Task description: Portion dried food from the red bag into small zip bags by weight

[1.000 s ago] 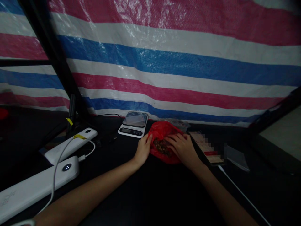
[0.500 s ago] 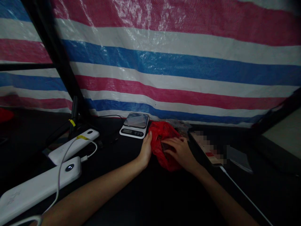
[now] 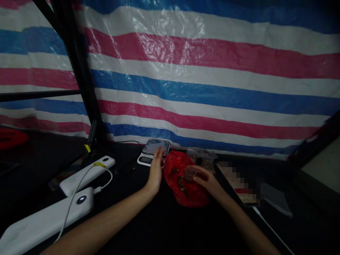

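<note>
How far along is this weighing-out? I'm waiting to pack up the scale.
Done: the red bag lies open, brown pieces showing. In hand: the right hand holds a small clear cup over it; the left hand reaches toward the scale. Left: the scale's platform looks bare, so nothing seems weighed yet.

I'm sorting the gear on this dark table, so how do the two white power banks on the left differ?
The nearer long white power bank looks larger and lies closest to the camera; the farther white power bank looks shorter and sits behind it near the black post. The nearer one shows a lit round button and a plugged-in white cable; the farther one carries a strip of yellow tape. Both are white, rounded, flat and angled alike.
</note>
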Demonstrator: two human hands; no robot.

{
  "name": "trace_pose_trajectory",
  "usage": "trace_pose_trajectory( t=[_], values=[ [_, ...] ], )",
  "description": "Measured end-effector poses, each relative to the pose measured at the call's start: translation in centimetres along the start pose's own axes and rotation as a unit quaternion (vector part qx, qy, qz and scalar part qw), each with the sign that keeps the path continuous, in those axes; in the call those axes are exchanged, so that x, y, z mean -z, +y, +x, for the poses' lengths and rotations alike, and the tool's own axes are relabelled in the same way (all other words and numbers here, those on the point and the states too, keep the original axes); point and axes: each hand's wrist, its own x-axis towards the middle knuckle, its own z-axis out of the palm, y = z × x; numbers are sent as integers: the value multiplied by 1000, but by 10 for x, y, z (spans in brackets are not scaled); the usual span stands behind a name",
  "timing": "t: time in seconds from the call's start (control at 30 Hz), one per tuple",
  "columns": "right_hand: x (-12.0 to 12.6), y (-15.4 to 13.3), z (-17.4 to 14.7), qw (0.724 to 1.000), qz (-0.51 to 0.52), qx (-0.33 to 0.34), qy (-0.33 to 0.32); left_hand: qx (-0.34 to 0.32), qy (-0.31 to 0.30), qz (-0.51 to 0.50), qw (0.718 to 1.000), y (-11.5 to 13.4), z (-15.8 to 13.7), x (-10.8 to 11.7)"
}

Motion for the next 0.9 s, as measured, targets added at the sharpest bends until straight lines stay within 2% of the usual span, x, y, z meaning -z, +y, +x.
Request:
trace_pose_trajectory(
  t=[0.03, 0.07, 0.13, 0.17, 0.2, 0.27, 0.37, 0.47, 0.6, 0.77, 0.83, 0.9],
  values=[
    [2, -1, 0, 1000, 18, -7, 11, -62, -11, 64, 996, 3, 10, 8],
    [5, -2, -1, 999, 32, -13, 24, -140, -29, 139, 980, 6, 22, 16],
    [9, -3, -1, 998, 42, -23, 50, -255, -125, 297, 912, 9, 50, 33],
    [11, -3, -2, 997, 40, -25, 61, -278, -175, 365, 871, 9, 64, 41],
    [12, -4, -2, 997, 35, -25, 68, -278, -201, 423, 839, 8, 78, 48],
    [15, -5, -1, 996, 25, -25, 79, -231, -244, 513, 790, 3, 100, 57],
    [18, -10, 0, 994, 18, -27, 102, -176, -276, 561, 760, -8, 118, 55],
    [23, -14, 4, 990, 6, -25, 136, -168, -258, 561, 769, -16, 122, 47],
    [30, -19, 19, 990, 8, -5, 141, -156, -223, 530, 803, -22, 120, 41],
    [25, -38, 60, 995, -34, 41, 81, -178, -169, 394, 886, -22, 125, 44],
    [19, -49, 81, 992, -92, 63, 64, -171, -178, 316, 916, -19, 128, 43],
    [12, -59, 101, 975, -194, 87, 61, -150, -193, 240, 940, -15, 130, 40]
  ],
)
